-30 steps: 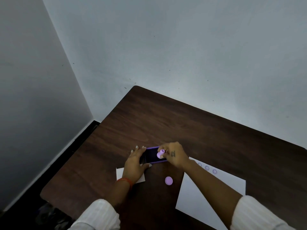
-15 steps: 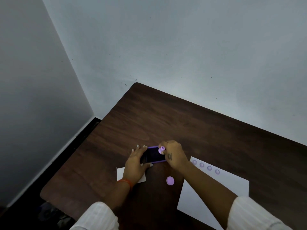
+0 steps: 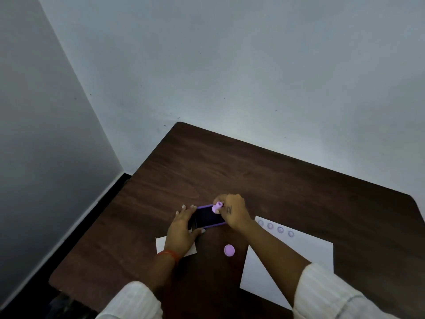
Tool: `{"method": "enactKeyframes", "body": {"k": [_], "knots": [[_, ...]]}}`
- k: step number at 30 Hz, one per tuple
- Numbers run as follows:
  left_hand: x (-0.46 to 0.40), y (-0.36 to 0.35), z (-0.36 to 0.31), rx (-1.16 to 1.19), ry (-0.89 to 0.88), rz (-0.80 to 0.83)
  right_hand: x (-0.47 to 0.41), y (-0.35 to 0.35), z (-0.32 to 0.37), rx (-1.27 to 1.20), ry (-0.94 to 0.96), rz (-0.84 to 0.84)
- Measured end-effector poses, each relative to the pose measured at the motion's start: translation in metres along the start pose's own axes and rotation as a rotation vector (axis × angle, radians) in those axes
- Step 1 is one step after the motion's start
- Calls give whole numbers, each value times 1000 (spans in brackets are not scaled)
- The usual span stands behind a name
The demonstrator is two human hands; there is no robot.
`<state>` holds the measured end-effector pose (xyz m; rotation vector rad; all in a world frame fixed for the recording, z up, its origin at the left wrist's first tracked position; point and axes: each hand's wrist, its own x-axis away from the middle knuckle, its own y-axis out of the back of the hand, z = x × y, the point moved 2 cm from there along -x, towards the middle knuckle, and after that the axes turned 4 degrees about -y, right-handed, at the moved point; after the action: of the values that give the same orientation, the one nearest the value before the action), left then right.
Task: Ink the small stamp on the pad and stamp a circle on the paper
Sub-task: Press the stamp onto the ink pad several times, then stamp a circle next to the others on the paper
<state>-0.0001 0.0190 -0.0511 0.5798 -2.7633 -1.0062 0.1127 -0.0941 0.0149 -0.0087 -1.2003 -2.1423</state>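
While the right hand pinches the small stamp between its fingertips, the stamp's pale purple body sits tilted over the far right part of the ink pad, at or just above the dark inked surface; whether the stamp face actually touches the ink cannot be told from this view. The pad is a purple-rimmed rectangular case lying on the dark wooden worktop. The left hand lies on the pad's left end, fingers spread over its far edge and thumb against its near edge, gripping the case. Part of that hand and wrist covers a small white card that lies flat on the worktop just nearer the person. A round purple cap lies alone on the bare wood between the card and the paper, nearer than the pad. The white sheet of paper lies to the right, partly under the right forearm, and carries a row of four purple circles along its far edge. Both forearms wear white ribbed sleeves, and an orange band circles the left wrist.
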Motion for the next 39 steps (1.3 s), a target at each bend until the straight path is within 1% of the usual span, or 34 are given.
{"method": "enactKeyframes", "body": {"k": [2,3,4,7,10,12,16,19,21,25,28,31,34,36,37,39], "knots": [[1,1,0,-13,-9,2,7,5,-9,-289,-59,-92],[2,2,0,-20,-10,3,12,7,-14,-444,-116,-133],[2,2,0,-27,-9,4,19,7,-22,-628,-183,-139],[3,1,-1,-44,15,15,40,11,-42,-1190,-348,-41],[3,1,-1,-49,8,58,67,21,-63,-1585,-440,-14],[4,1,-4,-73,-1,53,87,26,-75,-1764,-443,-11],[10,-8,-23,-103,-46,2,123,33,-91,-1970,-430,-26],[14,-32,-54,-108,-109,98,142,36,-105,-2089,-431,-64],[16,-49,-74,-131,-180,167,152,39,-113,-2131,-415,-93],[16,-85,-103,-222,-438,280,164,44,-131,-2154,-376,-160],[13,-106,-116,-290,-523,346,170,49,-144,-2130,-363,-210],[6,-121,-124,-322,-567,379,173,54,-159,-2053,-393,-305],[0,-135,-129,-383,-591,412,170,59,-174,-1903,-426,-437],[-3,-142,-132,-408,-598,421,164,62,-179,-1759,-464,-527],[-5,-145,-133,-420,-602,428,160,63,-179,-1662,-500,-566],[-8,-149,-132,-446,-607,441,152,65,-180,-1387,-588,-645]]}}
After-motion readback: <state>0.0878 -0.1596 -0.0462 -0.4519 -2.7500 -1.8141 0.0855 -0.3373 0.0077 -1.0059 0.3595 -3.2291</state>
